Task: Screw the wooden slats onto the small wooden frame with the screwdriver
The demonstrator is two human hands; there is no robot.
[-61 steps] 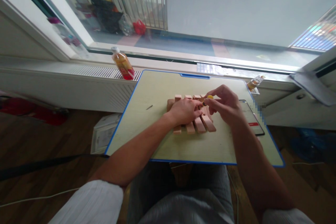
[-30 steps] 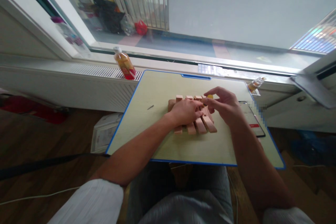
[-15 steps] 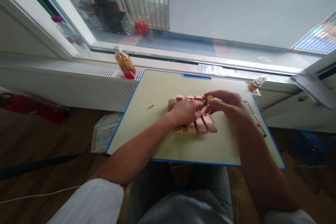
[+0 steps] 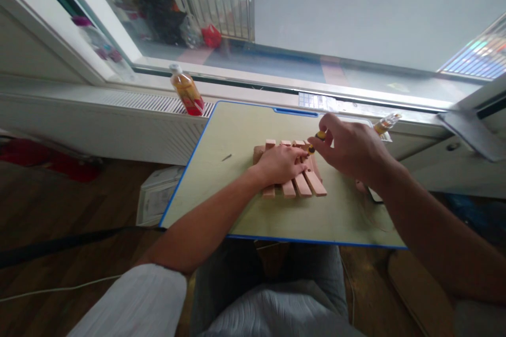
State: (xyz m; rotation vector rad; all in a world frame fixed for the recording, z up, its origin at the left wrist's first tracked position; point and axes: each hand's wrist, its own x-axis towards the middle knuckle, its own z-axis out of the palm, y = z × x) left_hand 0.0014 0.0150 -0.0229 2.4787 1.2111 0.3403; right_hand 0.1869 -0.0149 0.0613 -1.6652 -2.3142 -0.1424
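Observation:
A small frame of pale wooden slats (image 4: pixel 303 183) lies on a beige board with a blue rim (image 4: pixel 221 189). My left hand (image 4: pixel 281 164) rests on top of the slats and presses them down, fingers curled over the far end. My right hand (image 4: pixel 350 148) hovers just right of it, pinching a small tool with a yellow and black handle (image 4: pixel 318 137) whose tip points down at the slats' far right corner.
An orange drink bottle (image 4: pixel 185 90) stands at the board's far left corner, a smaller bottle (image 4: pixel 385 123) at the far right. A tiny dark pin (image 4: pixel 226 157) lies left of the slats. A window sill runs behind, and a phone is mostly hidden under my right wrist.
My right hand has lifted and turned, raising the yellow-handled tool higher over the slats' far right corner. My right elbow swung outward. My left hand stayed on the slats.

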